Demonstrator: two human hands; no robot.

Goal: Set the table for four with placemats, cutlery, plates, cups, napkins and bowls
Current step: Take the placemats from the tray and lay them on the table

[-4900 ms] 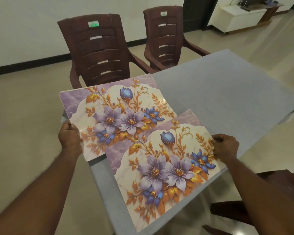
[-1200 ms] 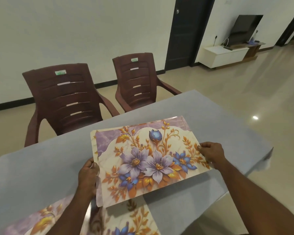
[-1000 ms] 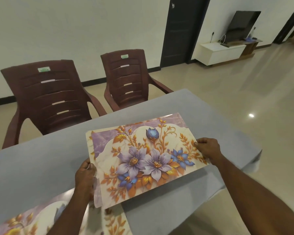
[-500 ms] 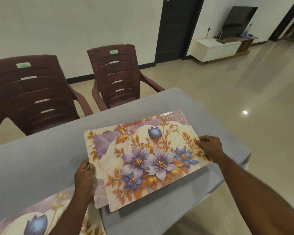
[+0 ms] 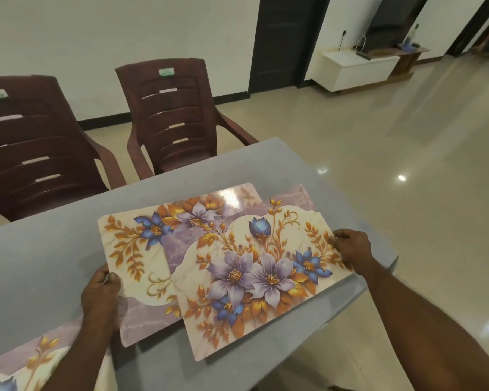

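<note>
Floral placemats (image 5: 254,266) – purple, gold, glossy – overlapping, gripped both ends.

Glossy printed placemats (image 5: 254,266), matt grey table (image 5: 40,255), moulded plastic chairs (image 5: 172,117), polished floor (image 5: 407,131)

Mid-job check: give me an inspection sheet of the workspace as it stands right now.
Surface: grey table, bare at the far side.
Job's things: upper placemat overlaps a lower placemat; a third placemat lies at the near left. No cutlery, plates, cups, napkins or bowls seen.
Clutter: nothing seen.
Hands: left hand grips the lower placemat's edge; right hand pinches the upper placemat's edge.
Cables: nothing seen on the table.
Surroundings: two brown chairs, dark door, white cabinet.
</note>
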